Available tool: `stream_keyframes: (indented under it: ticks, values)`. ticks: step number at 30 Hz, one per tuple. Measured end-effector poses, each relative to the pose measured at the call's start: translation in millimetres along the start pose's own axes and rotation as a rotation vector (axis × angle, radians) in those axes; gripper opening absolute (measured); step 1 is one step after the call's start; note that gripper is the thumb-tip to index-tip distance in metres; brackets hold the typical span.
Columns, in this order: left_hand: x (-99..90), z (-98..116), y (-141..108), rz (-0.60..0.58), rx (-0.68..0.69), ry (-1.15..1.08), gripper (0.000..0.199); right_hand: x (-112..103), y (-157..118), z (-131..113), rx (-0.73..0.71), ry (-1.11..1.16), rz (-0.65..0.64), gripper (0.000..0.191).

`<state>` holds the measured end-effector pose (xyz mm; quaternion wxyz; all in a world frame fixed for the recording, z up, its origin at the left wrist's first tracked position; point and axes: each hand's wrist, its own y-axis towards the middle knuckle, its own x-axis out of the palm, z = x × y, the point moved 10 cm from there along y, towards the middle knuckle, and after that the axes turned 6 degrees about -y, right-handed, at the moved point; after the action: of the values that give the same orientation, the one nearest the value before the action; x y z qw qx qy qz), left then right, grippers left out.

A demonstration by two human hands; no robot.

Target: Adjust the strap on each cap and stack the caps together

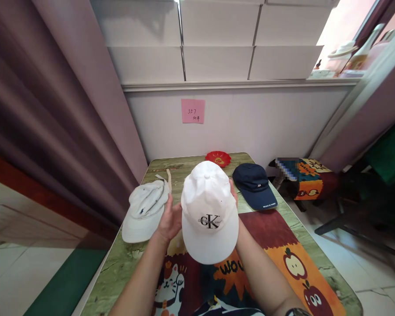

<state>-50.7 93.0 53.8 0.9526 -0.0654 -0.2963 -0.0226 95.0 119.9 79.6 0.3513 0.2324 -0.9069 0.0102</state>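
Note:
A white baseball cap (206, 188) with a black "CK" logo is held up in front of me, its brim toward me. My right hand (233, 193) grips it from the right and behind, with most of the fingers hidden by the crown. Along the cap's left edge is my left hand (171, 219), fingers stretched and apart; whether it touches the cap is unclear. A worn off-white cap (145, 210) with a small dark blue emblem lies on the left, its strap loose. On the right a navy cap (255, 186) rests with its brim toward me.
The caps are on a green marble-patterned table (118, 281) with a colourful printed cloth (276, 232). At the back edge sits a red scalloped dish (219, 158). A pink note (193, 111) is stuck to the wall. Purple curtain (69, 87) hangs on the left; a cloth-covered stool (311, 175) stands right.

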Motion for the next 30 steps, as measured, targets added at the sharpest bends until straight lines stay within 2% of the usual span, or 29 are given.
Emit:
stream_keyframes:
  ticks: [3,6,9,13,17,21,23,25,28,30]
  values:
    - [28.9,-16.9,-4.2,-0.162,-0.068,-0.196,0.077,-2.7,-3.0,8.6,0.022,0.089,0.007,0.075]
    - [50.5,-14.1,-5.1,-0.273,-0.028,-0.366,0.097,-4.0,-7.8,17.0,0.064,0.142,0.014,0.077]
    - [59.8,-12.7,-0.2,-0.317,-0.024,-0.457,0.088,-4.3,-9.5,17.1,0.075,0.186,0.042,0.077]
    - [55.7,-19.1,11.6,-0.292,-0.063,-0.55,0.07,-6.8,-5.2,14.2,0.099,0.234,0.083,0.075]
    - [36.7,-28.6,21.8,-0.28,-0.1,-0.616,0.068,-12.8,-0.5,19.3,0.157,0.285,0.107,0.077]
    - [23.8,-34.4,23.5,-0.306,-0.116,-0.636,0.07,-18.5,2.2,27.1,0.19,0.281,0.136,0.064]
    - [23.9,-36.4,21.4,-0.277,-0.127,-0.6,0.071,-19.5,3.1,29.4,0.202,0.251,0.136,0.062]
    - [24.7,-37.5,18.9,-0.2,-0.136,-0.516,0.071,-21.7,3.7,28.6,0.192,0.204,0.142,0.062]
    - [23.5,-36.5,15.3,-0.068,-0.151,-0.35,0.069,-28.0,3.2,23.7,0.144,0.109,0.165,0.064]
    - [22.1,-32.8,14.7,-0.029,-0.147,-0.24,0.066,-33.2,1.7,19.0,0.102,0.046,0.18,0.068]
